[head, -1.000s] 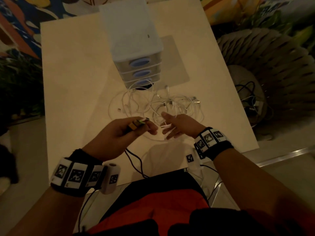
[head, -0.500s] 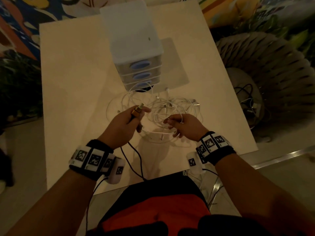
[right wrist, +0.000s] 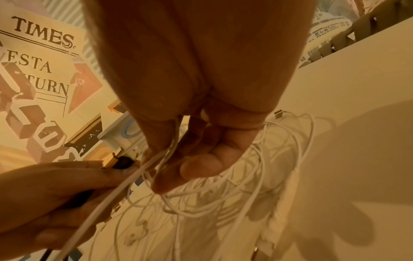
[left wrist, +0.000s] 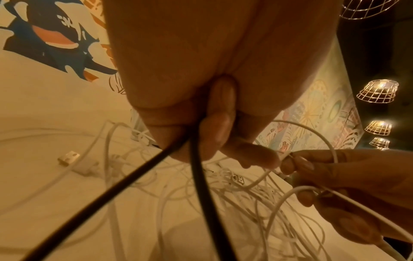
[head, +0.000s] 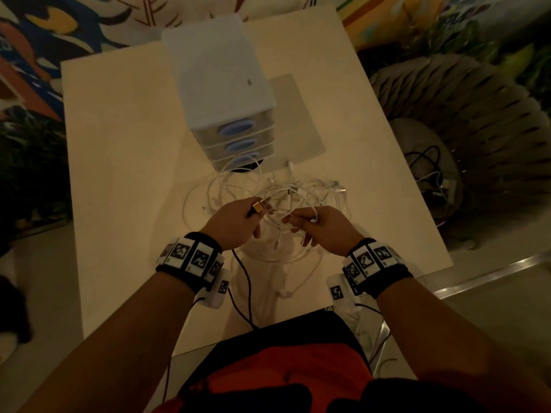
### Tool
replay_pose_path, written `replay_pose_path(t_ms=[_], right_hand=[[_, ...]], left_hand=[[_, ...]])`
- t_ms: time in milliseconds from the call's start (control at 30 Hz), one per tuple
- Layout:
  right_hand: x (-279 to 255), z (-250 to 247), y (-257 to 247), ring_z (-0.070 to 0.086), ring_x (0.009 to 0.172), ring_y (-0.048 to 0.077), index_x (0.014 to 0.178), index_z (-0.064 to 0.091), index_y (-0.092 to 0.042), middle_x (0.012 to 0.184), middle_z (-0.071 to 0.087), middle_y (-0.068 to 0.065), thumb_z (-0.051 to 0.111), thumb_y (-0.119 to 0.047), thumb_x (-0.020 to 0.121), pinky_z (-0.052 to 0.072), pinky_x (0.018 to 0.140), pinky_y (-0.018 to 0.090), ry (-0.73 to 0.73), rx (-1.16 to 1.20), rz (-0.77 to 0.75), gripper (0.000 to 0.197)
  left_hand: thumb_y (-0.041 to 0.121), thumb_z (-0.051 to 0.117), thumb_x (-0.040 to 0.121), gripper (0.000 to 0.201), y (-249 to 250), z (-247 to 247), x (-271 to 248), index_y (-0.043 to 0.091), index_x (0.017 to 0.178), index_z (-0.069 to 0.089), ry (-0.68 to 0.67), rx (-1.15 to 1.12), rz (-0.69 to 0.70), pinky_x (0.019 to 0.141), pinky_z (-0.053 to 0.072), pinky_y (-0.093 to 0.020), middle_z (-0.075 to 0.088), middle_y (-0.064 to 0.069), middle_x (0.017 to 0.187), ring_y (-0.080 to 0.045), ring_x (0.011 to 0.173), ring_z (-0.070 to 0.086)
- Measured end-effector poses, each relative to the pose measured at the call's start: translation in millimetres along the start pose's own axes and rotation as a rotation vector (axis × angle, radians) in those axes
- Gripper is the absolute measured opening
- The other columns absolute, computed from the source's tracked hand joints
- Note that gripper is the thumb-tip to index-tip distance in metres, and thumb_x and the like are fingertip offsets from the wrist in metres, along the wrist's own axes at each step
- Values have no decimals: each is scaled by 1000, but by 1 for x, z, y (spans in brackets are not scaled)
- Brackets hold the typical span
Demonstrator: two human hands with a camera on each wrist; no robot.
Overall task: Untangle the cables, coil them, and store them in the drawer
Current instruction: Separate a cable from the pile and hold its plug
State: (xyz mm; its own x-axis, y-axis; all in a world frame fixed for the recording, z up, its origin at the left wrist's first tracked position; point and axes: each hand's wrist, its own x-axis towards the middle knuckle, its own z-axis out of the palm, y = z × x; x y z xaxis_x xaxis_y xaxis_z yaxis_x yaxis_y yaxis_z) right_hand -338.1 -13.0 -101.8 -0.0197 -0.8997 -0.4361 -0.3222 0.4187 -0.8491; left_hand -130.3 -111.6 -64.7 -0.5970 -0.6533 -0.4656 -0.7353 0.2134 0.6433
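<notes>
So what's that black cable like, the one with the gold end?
The black cable is thin and dark, with a gold-coloured plug ending in a metal tip. The left hand grips it just behind the plug, above the white cables, with the tip pointing away from the person. From the grip it hangs down over the table, runs back toward the person and drops past the near edge. In the left wrist view two black strands leave the fist. Its other end is out of sight.

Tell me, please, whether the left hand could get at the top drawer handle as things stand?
Probably not right away: the left hand grips a black cable, though nothing blocks the top drawer handle.
</notes>
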Motion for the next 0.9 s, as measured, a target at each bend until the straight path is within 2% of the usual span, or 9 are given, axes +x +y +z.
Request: replay_pose_path(t_ms=[100,233,367,500,600,700,767,833,900], right_hand=[[2,-3,0,73,64,13,110,77,-28,90,77,-6,60,-34,100,57,63,26,-13,-44,3,20],[2,-10,3,70,71,1,108,78,-28,85,75,-15,61,-34,100,50,65,13,29,-64,-44,20],[6,-13,3,69,71,2,109,78,-26,86,75,-15,61,-33,100,51,69,14,41,-43,-66,20],[10,-8,-5,67,64,1,106,77,-32,85,77,-9,61,-33,100,52,69,14,-10,-78,-110,17],[11,-4,-8,66,63,-1,100,74,-42,83,77,-12,61,-36,99,53,71,16,-13,-77,-121,14],[11,-2,-7,68,66,1,95,73,-50,86,77,-14,62,-40,98,57,76,25,-9,-67,-109,16],[10,0,-9,69,68,4,97,75,-46,88,78,-13,62,-38,99,58,77,28,-12,-75,-114,16],[9,0,-12,70,68,5,98,77,-39,88,77,-12,61,-39,99,58,79,30,-23,-106,-113,16],[8,-2,-16,71,72,4,90,77,-39,88,77,-12,59,-54,94,58,84,36,-21,-129,-97,25]], left_hand=[[28,38,107,23,1,-2,-1,23,108,61,16,-26,-22,57,37,-27,71,3,77,4,52,53],[30,39,108,30,-1,-8,-4,20,101,66,82,-197,-130,56,35,-27,72,-1,72,0,42,48],[29,42,108,37,2,-13,-9,19,96,75,-17,-269,-151,51,33,-21,73,-11,71,1,40,46],[22,42,107,29,6,-13,-11,37,118,64,-85,-264,-40,46,35,-14,75,-1,70,-2,40,43],[29,45,107,26,8,-10,-12,34,122,66,-38,-210,25,48,37,-12,74,3,68,-4,44,47],[33,52,104,21,5,-6,-11,27,109,71,-15,-156,30,64,41,-13,73,6,66,3,60,60],[37,55,102,24,2,-3,-10,23,92,71,21,-121,26,73,47,-26,72,7,66,0,66,63],[37,57,100,24,2,0,-10,22,85,69,82,-89,26,69,47,-28,71,6,64,-2,64,63],[36,60,99,20,2,3,-11,24,84,66,150,-87,28,63,43,-24,68,5,63,-1,61,62]])
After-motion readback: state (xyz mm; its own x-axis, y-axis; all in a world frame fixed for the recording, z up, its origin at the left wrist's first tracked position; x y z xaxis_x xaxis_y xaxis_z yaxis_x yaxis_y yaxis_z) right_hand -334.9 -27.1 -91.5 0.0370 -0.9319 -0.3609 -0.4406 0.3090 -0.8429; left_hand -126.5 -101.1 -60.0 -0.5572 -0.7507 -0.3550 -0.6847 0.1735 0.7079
